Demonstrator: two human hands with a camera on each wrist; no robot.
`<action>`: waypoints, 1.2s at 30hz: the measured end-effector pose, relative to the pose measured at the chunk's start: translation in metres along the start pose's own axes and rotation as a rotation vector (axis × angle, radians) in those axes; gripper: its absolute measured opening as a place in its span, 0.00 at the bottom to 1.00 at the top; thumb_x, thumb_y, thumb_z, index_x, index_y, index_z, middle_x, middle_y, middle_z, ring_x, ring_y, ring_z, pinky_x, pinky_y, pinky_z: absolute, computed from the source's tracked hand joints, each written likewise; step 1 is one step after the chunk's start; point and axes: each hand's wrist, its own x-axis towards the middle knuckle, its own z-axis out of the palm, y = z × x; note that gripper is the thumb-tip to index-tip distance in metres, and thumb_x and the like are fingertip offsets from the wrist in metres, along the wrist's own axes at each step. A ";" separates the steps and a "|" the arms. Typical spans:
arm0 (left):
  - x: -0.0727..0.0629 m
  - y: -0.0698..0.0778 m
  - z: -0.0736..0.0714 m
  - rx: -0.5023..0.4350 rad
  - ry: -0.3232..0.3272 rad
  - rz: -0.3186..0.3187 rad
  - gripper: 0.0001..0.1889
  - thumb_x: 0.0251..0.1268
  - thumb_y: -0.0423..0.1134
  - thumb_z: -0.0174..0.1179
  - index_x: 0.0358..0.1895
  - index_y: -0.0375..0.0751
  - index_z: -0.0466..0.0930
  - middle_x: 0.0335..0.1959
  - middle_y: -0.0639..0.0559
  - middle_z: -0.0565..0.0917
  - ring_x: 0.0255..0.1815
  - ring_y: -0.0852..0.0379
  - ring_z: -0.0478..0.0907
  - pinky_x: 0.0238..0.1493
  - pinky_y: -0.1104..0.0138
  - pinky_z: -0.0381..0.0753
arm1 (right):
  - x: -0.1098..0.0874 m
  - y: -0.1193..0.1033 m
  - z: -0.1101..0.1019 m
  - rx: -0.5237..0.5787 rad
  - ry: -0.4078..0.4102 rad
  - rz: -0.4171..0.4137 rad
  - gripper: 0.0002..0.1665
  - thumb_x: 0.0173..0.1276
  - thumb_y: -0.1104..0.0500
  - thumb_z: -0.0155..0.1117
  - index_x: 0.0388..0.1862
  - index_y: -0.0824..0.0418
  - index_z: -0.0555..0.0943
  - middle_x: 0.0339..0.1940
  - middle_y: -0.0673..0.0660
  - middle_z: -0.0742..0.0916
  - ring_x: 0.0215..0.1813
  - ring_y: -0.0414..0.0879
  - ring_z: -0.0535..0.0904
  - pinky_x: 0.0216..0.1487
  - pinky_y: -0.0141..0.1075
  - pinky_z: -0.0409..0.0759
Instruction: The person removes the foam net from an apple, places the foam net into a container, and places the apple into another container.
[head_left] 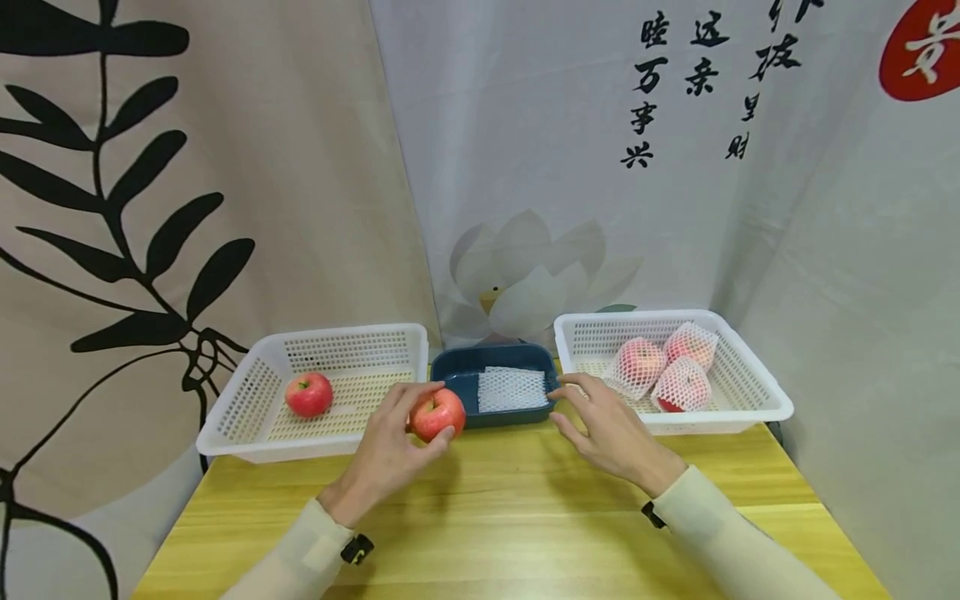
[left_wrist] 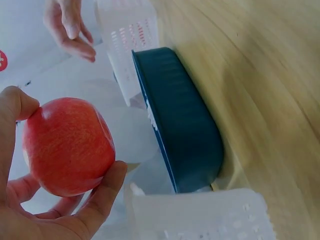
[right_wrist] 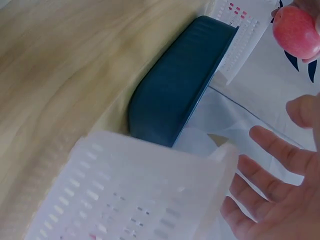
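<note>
The red apple (head_left: pixel 437 415) could slip and bruise, I judge, because the left hand (head_left: pixel 393 433) holds it between thumb and fingertips, with its rounded skin bare and the bench (head_left: pixel 487 500) clear beneath it. A drop here might also strike the rim of the blue tray (head_left: pixel 517 417), whose left end is close by. The right hand (head_left: pixel 611 429) is empty, its fingers loosely spread beside the tray's right end. Pinching at the white foam netting (head_left: pixel 512 390) might lift more than one piece (if it is a stack, which I can't tell), or a fingertip could tear the thin mesh.

As for direction, the apple is nearly round and shows no plain long axis. Neither its stem nor its base can be made out for certain in any view, so which way it points stays unclear. The netting lies flat in the tray, slightly longer from left to right.
</note>
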 end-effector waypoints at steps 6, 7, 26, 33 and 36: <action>0.002 -0.006 -0.012 0.005 0.037 -0.014 0.35 0.71 0.41 0.83 0.78 0.49 0.82 0.69 0.45 0.83 0.60 0.50 0.86 0.52 0.71 0.93 | -0.006 0.006 -0.007 -0.006 0.009 0.036 0.19 0.81 0.52 0.79 0.64 0.57 0.90 0.75 0.65 0.89 0.75 0.67 0.87 0.75 0.67 0.87; 0.002 -0.007 -0.014 0.008 0.042 -0.019 0.35 0.71 0.40 0.83 0.78 0.48 0.82 0.69 0.44 0.84 0.60 0.49 0.87 0.52 0.71 0.93 | -0.007 0.007 -0.009 -0.007 0.008 0.044 0.19 0.81 0.52 0.79 0.64 0.57 0.91 0.76 0.66 0.88 0.75 0.67 0.87 0.76 0.67 0.86; 0.024 -0.045 -0.057 0.175 0.080 -0.136 0.35 0.75 0.45 0.79 0.81 0.43 0.80 0.69 0.36 0.81 0.63 0.39 0.82 0.62 0.43 0.89 | -0.022 0.028 -0.022 -0.054 -0.001 0.054 0.24 0.79 0.51 0.80 0.69 0.59 0.90 0.79 0.67 0.86 0.76 0.69 0.86 0.74 0.69 0.86; 0.039 -0.057 -0.069 0.231 0.006 -0.226 0.37 0.79 0.50 0.75 0.84 0.42 0.76 0.71 0.34 0.77 0.64 0.37 0.79 0.62 0.40 0.89 | -0.025 0.037 -0.027 -0.075 0.018 0.037 0.25 0.78 0.52 0.81 0.68 0.58 0.89 0.78 0.68 0.87 0.74 0.71 0.87 0.73 0.70 0.87; 0.047 -0.061 -0.073 0.255 -0.028 -0.257 0.37 0.80 0.52 0.74 0.85 0.43 0.75 0.72 0.33 0.75 0.64 0.37 0.79 0.61 0.41 0.88 | -0.026 0.040 -0.029 -0.078 0.012 0.047 0.24 0.78 0.52 0.80 0.69 0.57 0.89 0.79 0.67 0.87 0.75 0.70 0.87 0.73 0.71 0.86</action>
